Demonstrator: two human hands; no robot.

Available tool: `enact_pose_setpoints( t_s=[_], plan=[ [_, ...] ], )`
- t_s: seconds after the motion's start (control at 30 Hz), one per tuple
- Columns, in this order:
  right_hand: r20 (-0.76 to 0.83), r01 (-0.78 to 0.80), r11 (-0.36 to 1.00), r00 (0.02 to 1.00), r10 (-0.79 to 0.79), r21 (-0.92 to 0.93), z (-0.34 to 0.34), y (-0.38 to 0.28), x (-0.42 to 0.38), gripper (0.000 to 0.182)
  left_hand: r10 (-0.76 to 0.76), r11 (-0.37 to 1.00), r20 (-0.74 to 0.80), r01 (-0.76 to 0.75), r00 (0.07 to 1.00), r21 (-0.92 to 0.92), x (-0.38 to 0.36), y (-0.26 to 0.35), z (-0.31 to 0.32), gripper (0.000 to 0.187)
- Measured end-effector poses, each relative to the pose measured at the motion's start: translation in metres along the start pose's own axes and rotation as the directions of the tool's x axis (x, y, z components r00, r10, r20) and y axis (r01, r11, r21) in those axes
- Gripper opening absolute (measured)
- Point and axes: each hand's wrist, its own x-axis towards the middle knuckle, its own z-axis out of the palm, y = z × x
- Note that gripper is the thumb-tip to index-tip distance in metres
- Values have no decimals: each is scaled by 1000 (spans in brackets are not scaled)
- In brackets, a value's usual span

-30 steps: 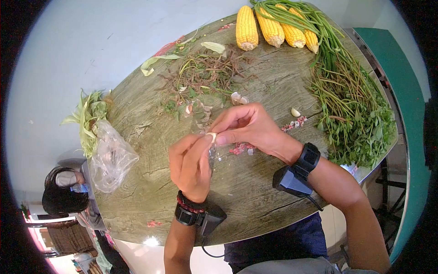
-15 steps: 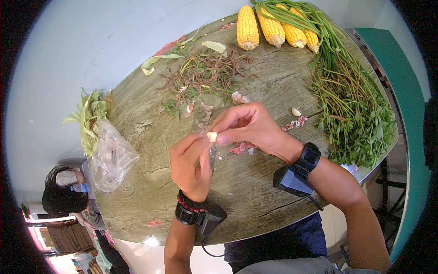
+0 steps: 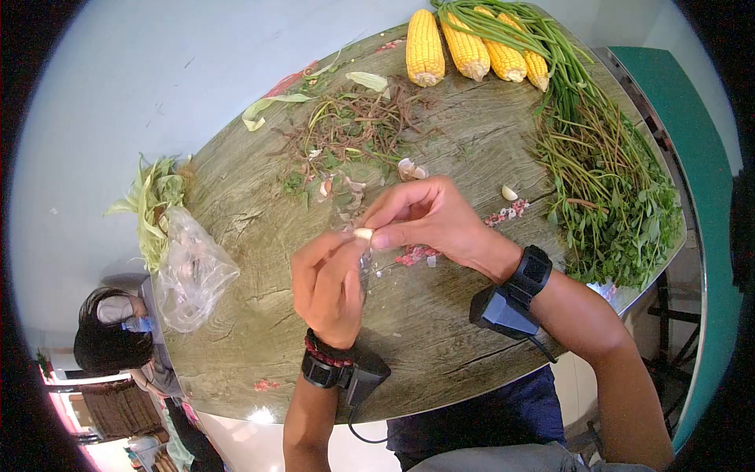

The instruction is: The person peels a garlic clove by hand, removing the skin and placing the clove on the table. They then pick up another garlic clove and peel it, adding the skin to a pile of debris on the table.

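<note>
Between my two hands, over the middle of the table, is a pale garlic clove (image 3: 363, 234). My left hand (image 3: 329, 279) pinches it from the left with closed fingers. From the other side, the thumb and fingertips of my right hand (image 3: 429, 220) press on the same clove. A second garlic clove (image 3: 510, 193), peeled and white, lies on the wood to the right of my right hand. Garlic skins (image 3: 410, 169) are scattered just beyond my hands.
A heap of plant trimmings (image 3: 354, 122) lies on the wooden table (image 3: 252, 275). Several corn cobs (image 3: 425, 51) stand at the far edge, beside long green beans (image 3: 562, 59) and leafy greens (image 3: 621, 220). At left are corn husks (image 3: 153, 200), a plastic bag (image 3: 193, 271) and another person (image 3: 118, 334).
The clove has turned slightly between my fingertips, and my left fingers have shifted a little around it. My right hand stays almost in place.
</note>
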Motion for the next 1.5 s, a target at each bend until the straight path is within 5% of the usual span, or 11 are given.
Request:
enact_pose_setpoints(
  t_s=[1.5],
  plan=[
    [28, 43, 999, 999, -44, 30, -1, 4, 2, 14, 3, 1000, -31, -3, 1000, 2, -1, -1, 3, 31]
  ],
)
